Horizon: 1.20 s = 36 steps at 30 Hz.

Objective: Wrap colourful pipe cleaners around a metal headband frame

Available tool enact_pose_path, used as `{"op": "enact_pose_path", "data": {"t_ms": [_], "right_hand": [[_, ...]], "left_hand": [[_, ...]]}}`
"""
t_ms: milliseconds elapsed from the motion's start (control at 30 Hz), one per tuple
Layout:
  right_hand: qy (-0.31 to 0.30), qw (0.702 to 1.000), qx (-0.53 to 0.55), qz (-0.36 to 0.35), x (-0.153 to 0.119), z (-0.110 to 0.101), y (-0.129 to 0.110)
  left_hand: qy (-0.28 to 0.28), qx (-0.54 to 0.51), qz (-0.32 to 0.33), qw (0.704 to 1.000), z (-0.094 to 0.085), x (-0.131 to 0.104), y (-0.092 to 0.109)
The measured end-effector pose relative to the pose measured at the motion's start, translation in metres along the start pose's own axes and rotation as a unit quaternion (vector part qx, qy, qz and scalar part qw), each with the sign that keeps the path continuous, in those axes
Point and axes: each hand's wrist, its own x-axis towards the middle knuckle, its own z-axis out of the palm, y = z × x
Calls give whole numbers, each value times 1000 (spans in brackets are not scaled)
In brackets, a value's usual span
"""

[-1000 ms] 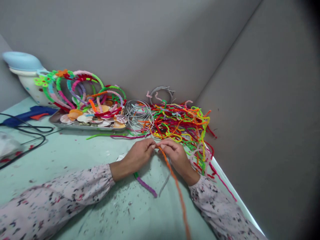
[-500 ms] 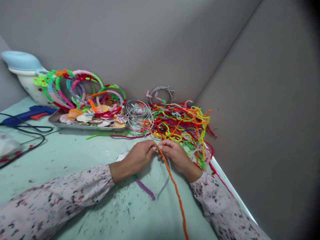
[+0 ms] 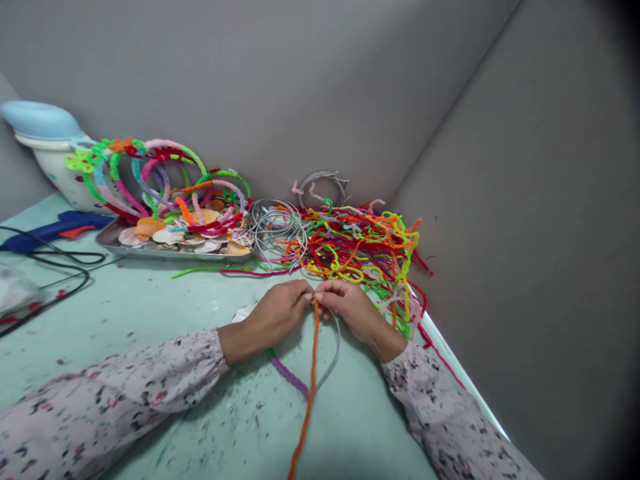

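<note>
My left hand (image 3: 280,313) and my right hand (image 3: 347,310) meet fingertip to fingertip above the table, both pinched closed. Between them is the upper end of an orange pipe cleaner (image 3: 313,360), whose long tail hangs down toward the bottom edge. A grey wire hoop (image 3: 339,347) curves below the hands, bare on its right side. Its left side is wrapped in purple pipe cleaner (image 3: 290,377), with a bit of green near my left hand. The left fingers grip the hoop; the right fingers are on the orange pipe cleaner. The exact contact is hidden by the fingertips.
Behind my hands lies a tangled pile of coloured pipe cleaners (image 3: 360,247) beside coiled grey wires (image 3: 277,227). A metal tray (image 3: 175,255) holds shells (image 3: 167,235) and wrapped hoops (image 3: 145,173). To the left are a blue glue gun (image 3: 45,232), black cable (image 3: 75,290) and a blue-lidded container (image 3: 55,153).
The orange pipe cleaner's tail has swung from right to left, now crossing in front of the hoop. The hoop's bare wire side bows farther right. My hands have barely moved.
</note>
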Motion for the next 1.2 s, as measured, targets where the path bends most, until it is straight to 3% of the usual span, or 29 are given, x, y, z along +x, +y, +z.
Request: {"op": "enact_pose_path", "data": {"t_ms": [333,633,867,1200], "right_hand": [[25,997,-76,-12,-3,5,-10],[43,945,-287,-153,-6,2,-4],[15,945,-291,-148,-7,-1,-11],[28,912,-371,-174,-8,-2,-9]], "left_hand": [[5,-2,5,1000,2,1,-5],[4,-26,0,1000,4,1,-8],[2,-32,-5,999,3,2,-6],[0,-7,-3,1000,4,0,-3]]}}
